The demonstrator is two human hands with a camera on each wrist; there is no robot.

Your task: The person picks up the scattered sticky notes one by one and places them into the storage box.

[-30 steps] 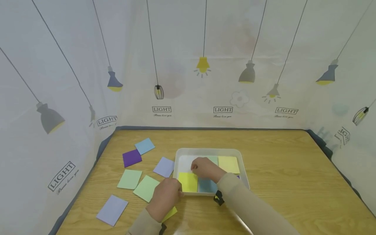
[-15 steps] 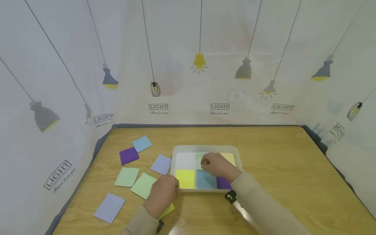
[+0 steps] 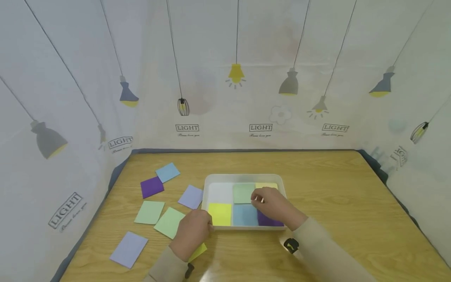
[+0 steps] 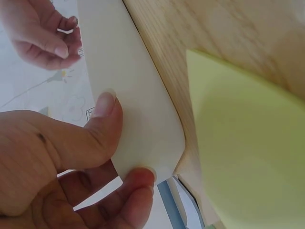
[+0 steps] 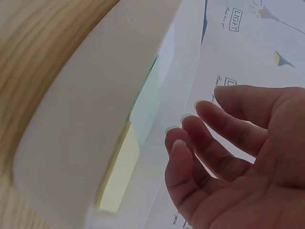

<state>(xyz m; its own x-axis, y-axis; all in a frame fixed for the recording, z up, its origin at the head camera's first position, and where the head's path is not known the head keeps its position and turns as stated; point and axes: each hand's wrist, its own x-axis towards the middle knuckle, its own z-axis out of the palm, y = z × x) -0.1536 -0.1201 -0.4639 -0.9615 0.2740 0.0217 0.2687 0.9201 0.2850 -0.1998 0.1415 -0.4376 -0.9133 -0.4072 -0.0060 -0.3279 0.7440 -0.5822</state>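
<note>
My left hand (image 3: 191, 234) grips the near left corner of a white tray (image 3: 220, 179); in the left wrist view its thumb and fingers pinch the wall. Over the tray's right part hovers my right hand (image 3: 276, 203), fingers loosely curled, holding nothing. Inside the tray, square sticky notes lie in two rows: bright yellow notes (image 3: 220, 214), blue notes (image 3: 245, 215) and purple notes (image 3: 269, 219) in front, green notes (image 3: 243, 194) and pale yellow notes (image 3: 266, 185) behind. The back left spot shows bare tray. My right hand partly hides the pale yellow and purple ones.
Loose sticky notes lie left of the tray: blue notes (image 3: 168, 172), purple notes (image 3: 152, 187), lilac notes (image 3: 191, 197), green notes (image 3: 149, 212) and more lilac notes (image 3: 128, 249). Yellow notes (image 3: 198, 252) are partly under my left arm. A lamp-patterned curtain (image 3: 211, 78) surrounds the table.
My right hand has moved right, from over the tray's back left spot to its right side, uncovering the green notes. My left hand stays on the tray corner. The head view has shifted slightly.
</note>
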